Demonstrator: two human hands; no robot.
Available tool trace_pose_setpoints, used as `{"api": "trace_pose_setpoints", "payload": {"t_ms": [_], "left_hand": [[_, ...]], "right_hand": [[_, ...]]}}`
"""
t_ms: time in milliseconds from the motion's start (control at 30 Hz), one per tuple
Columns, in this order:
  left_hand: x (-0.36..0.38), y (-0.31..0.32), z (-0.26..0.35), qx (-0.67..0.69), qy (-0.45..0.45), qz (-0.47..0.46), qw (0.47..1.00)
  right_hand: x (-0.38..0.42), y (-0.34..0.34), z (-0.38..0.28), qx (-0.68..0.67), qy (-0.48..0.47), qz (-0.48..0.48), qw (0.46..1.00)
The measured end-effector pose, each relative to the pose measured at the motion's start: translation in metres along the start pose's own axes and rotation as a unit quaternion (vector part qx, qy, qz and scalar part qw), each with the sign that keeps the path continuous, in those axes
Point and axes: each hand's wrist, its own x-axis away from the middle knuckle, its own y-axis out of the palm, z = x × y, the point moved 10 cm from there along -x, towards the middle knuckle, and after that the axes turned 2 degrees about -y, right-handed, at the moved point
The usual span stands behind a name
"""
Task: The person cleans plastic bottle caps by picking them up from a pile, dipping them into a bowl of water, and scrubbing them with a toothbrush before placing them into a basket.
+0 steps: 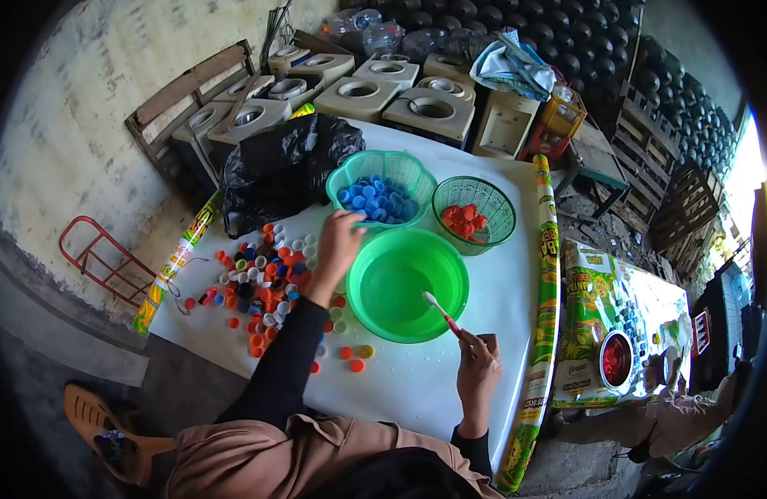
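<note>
My right hand [480,366] grips a red-and-white toothbrush [442,311], its bristle end over the green basin [462,287] of water. My left hand [342,241] is at the near rim of a light green basket [417,170] with blue bottle caps [375,198] in it. Its fingers are bent together; I cannot make out what, if anything, is between them. Left of the basin lies a spread of mixed orange, white, blue and dark bottle caps [263,287]. A darker green basket [504,193] to the right contains red caps [464,222].
A black plastic bag [284,162] sits at the table's back left. Rolled printed plastic [543,333] runs along the right edge. Beige machine casings [357,98] stand behind. On the right, another person [675,424] is by a second table with a tin [616,363].
</note>
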Motion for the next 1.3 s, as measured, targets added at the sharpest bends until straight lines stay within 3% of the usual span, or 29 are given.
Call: {"api": "trace_pose_setpoints", "payload": {"t_ms": [67, 200, 300, 433, 633, 733, 767, 867, 1033, 1200, 1300], "left_hand": [[0.018, -0.007, -0.062, -0.07, -0.07, -0.073, 0.992], [0.043, -0.024, -0.121, -0.102, -0.087, -0.098, 0.986], [0.049, -0.019, -0.133, -0.135, -0.093, -0.106, 0.981], [0.046, 0.005, -0.111, -0.119, 0.0, -0.079, 0.99], [0.043, 0.022, -0.122, -0.184, -0.008, -0.081, 0.98], [0.045, 0.006, -0.128, 0.046, -0.195, -0.129, 0.971], [0.048, 0.001, -0.128, 0.109, -0.198, -0.127, 0.966], [0.074, 0.01, -0.145, 0.427, -0.345, -0.152, 0.822], [0.085, -0.005, -0.077, 0.547, -0.337, -0.164, 0.749], [0.095, 0.03, -0.01, 0.606, -0.285, -0.204, 0.714], [0.107, 0.057, 0.014, 0.631, -0.297, -0.219, 0.682]], "right_hand": [[-0.001, 0.004, -0.003, -0.006, 0.002, -0.01, 1.0], [-0.008, 0.01, -0.016, 0.001, -0.014, -0.023, 1.0], [-0.013, 0.015, -0.024, 0.033, -0.028, -0.033, 0.999], [-0.027, 0.022, -0.046, 0.076, -0.068, -0.028, 0.994], [-0.04, 0.045, -0.065, 0.123, -0.142, -0.076, 0.979], [-0.041, 0.04, -0.069, 0.099, -0.136, -0.077, 0.983], [-0.04, 0.038, -0.068, 0.092, -0.129, -0.07, 0.985], [-0.036, 0.036, -0.062, 0.084, -0.106, -0.064, 0.989], [-0.03, 0.037, -0.058, 0.07, -0.096, -0.074, 0.99], [-0.022, 0.016, -0.066, -0.044, -0.082, -0.008, 0.996], [-0.012, 0.021, -0.067, -0.101, -0.086, -0.021, 0.991]]}}
